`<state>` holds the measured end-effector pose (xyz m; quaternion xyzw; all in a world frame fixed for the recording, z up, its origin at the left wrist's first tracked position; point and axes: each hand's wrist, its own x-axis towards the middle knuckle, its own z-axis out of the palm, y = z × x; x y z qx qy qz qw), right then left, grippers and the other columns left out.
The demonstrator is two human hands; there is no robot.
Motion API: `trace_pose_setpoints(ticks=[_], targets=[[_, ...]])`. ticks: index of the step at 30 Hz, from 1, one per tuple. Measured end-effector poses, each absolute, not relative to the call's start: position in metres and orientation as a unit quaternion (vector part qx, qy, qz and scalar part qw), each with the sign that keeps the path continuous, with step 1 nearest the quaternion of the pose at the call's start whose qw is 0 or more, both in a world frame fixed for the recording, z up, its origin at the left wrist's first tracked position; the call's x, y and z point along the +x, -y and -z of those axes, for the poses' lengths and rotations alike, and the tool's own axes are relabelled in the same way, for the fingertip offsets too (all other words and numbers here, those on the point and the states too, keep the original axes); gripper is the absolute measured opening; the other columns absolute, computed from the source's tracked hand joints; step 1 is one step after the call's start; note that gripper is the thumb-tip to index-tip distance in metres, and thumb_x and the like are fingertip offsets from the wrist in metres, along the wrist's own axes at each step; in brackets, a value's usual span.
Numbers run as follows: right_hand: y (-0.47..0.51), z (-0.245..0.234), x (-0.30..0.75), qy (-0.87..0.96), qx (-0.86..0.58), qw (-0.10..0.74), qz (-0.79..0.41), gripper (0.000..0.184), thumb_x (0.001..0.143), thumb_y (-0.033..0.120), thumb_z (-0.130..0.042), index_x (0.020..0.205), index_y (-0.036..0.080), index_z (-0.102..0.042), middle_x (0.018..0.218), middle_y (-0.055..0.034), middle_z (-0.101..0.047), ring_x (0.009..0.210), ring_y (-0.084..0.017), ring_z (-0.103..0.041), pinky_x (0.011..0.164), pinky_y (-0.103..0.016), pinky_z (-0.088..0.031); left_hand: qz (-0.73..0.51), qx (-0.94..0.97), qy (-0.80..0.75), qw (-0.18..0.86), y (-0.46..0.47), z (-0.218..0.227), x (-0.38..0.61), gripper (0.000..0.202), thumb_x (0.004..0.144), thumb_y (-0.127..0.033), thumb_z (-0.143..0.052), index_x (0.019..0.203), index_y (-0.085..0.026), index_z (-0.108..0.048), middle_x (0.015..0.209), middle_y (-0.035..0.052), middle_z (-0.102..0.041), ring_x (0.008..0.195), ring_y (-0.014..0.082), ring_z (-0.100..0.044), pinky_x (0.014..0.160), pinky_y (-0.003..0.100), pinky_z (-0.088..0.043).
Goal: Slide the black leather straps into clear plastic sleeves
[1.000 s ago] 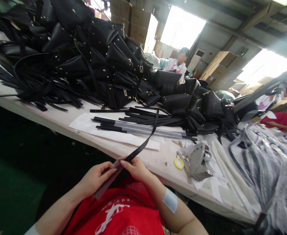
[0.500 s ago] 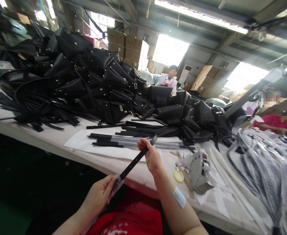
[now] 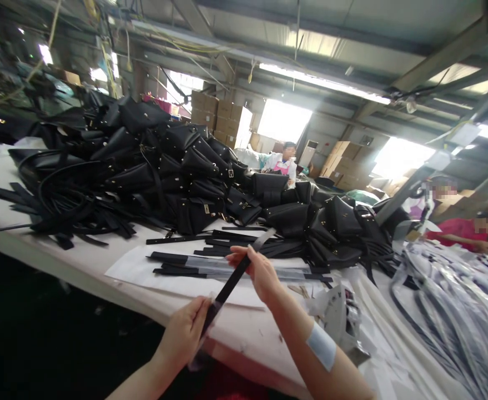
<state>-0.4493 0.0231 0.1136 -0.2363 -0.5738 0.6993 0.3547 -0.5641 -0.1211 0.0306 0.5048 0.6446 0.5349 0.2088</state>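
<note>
A black leather strap point(image 3: 232, 282) runs slantwise between my two hands, above the table's front edge. My left hand point(image 3: 189, 328) grips its lower part, where clear plastic wrap shows around the strap. Farther up, my right hand point(image 3: 260, 271) pinches the strap near its upper end, which sticks out past the fingers and catches the light. Just beyond my right hand, several black straps point(image 3: 172, 258), partly wrapped in clear plastic, lie on a white sheet point(image 3: 131, 272). More loose black straps point(image 3: 222, 244) lie behind them.
A large pile of black bags point(image 3: 144, 166) covers the back of the table point(image 3: 102, 266). Plastic-wrapped straps point(image 3: 439, 300) fill the right side. A grey bag point(image 3: 340, 319) stands near my right forearm. Across the table are a person point(image 3: 286, 161) and others at the right.
The view has tilted upward, so the scene sits lower in the picture. Both hands still hold the strap, and its upper end has turned to catch more light.
</note>
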Motion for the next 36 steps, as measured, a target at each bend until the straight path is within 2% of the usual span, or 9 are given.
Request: trace_pose_setpoints(ticks=[4, 8, 11, 15, 18, 23, 28, 32, 36], targets=[[0.004, -0.101, -0.460, 0.658, -0.208, 0.252, -0.678, 0.056, 0.075, 0.066, -0.068, 0.102, 0.018, -0.076, 0.091, -0.0076, -0.076, 0.087, -0.023, -0.067, 0.091, -0.041, -0.047, -0.555, 0.485, -0.650, 0.187, 0.110, -0.056, -0.569, 0.039, 0.097, -0.048, -0.034, 0.078, -0.023, -0.057, 0.054, -0.0020, -0.059, 0.048, 0.0174, -0.059, 0.049, 0.026, -0.043], [0.002, -0.119, -0.455, 0.640, -0.192, 0.344, -0.660, 0.047, 0.079, 0.060, -0.069, 0.102, 0.019, -0.075, 0.091, -0.0083, -0.076, 0.089, -0.024, -0.068, 0.091, -0.041, -0.048, -0.542, 0.514, -0.656, 0.110, 0.110, -0.059, -0.574, 0.038, 0.095, -0.045, -0.037, 0.071, -0.023, -0.055, 0.057, -0.0005, -0.059, 0.055, 0.0181, -0.059, 0.053, 0.027, -0.039], [-0.014, -0.138, -0.445, 0.598, -0.194, 0.412, -0.659, 0.049, 0.085, 0.061, -0.060, 0.100, 0.017, -0.076, 0.091, -0.0108, -0.076, 0.087, -0.024, -0.068, 0.089, -0.042, -0.049, -0.529, 0.509, -0.667, 0.124, 0.116, -0.051, -0.575, 0.039, 0.095, -0.046, -0.036, 0.066, -0.024, -0.049, 0.049, -0.0035, -0.050, 0.047, 0.0165, -0.054, 0.051, 0.027, -0.036], [-0.013, -0.138, -0.446, 0.619, -0.199, 0.383, -0.656, 0.052, 0.086, 0.062, -0.058, 0.101, 0.016, -0.076, 0.092, -0.0108, -0.076, 0.088, -0.024, -0.067, 0.088, -0.039, -0.048, -0.536, 0.493, -0.661, 0.180, 0.119, -0.059, -0.577, 0.040, 0.097, -0.048, -0.035, 0.070, -0.023, -0.050, 0.045, -0.0071, -0.045, 0.038, 0.0137, -0.050, 0.046, 0.025, -0.036], [0.003, -0.124, -0.456, 0.664, -0.211, 0.337, -0.633, 0.056, 0.082, 0.067, -0.059, 0.099, 0.017, -0.077, 0.086, -0.0080, -0.074, 0.082, -0.021, -0.064, 0.078, -0.033, -0.048, -0.553, 0.492, -0.649, 0.179, 0.116, -0.076, -0.579, 0.039, 0.097, -0.048, -0.036, 0.074, -0.023, -0.055, 0.044, -0.0072, -0.046, 0.037, 0.0133, -0.051, 0.044, 0.024, -0.037], [0.021, -0.107, -0.468, 0.679, -0.235, 0.274, -0.639, 0.060, 0.074, 0.071, -0.065, 0.089, 0.014, -0.074, 0.054, 0.0005, -0.057, 0.048, -0.011, -0.047, 0.049, -0.025, -0.037, -0.582, 0.493, -0.624, 0.170, 0.112, -0.085, -0.580, 0.038, 0.096, -0.048, -0.039, 0.077, -0.021, -0.058, 0.049, -0.0051, -0.053, 0.037, 0.0126, -0.052, 0.041, 0.023, -0.039], [0.029, -0.106, -0.468, 0.607, -0.221, 0.236, -0.726, 0.053, 0.074, 0.064, -0.069, 0.093, 0.014, -0.066, 0.056, 0.0002, -0.062, 0.041, -0.010, -0.052, 0.044, -0.022, -0.039, -0.630, 0.415, -0.609, 0.242, 0.111, -0.079, -0.577, 0.037, 0.090, -0.056, -0.049, 0.100, -0.020, -0.047, 0.055, -0.0040, -0.064, 0.034, 0.0142, -0.052, 0.035, 0.022, -0.037], [0.022, -0.125, -0.457, 0.575, -0.208, 0.314, -0.727, 0.046, 0.075, 0.061, -0.069, 0.080, 0.017, -0.061, 0.069, -0.0046, -0.071, 0.038, -0.008, -0.049, 0.038, -0.022, -0.037, -0.582, 0.478, -0.558, 0.348, 0.120, -0.071, -0.579, 0.047, 0.079, -0.053, -0.066, 0.105, -0.017, -0.051, 0.070, 0.0000, -0.070, 0.056, 0.0184, -0.065, 0.051, 0.026, -0.051], [-0.025, -0.175, -0.411, 0.553, -0.203, 0.477, -0.652, 0.031, 0.084, 0.048, -0.065, 0.082, 0.017, -0.061, 0.076, -0.0053, -0.074, 0.039, -0.006, -0.046, 0.038, -0.020, -0.036, -0.430, 0.571, -0.579, 0.392, 0.141, -0.039, -0.595, 0.028, 0.068, -0.035, -0.075, 0.089, -0.018, -0.068, 0.088, 0.0035, -0.075, 0.083, 0.0244, -0.070, 0.071, 0.029, -0.055]])
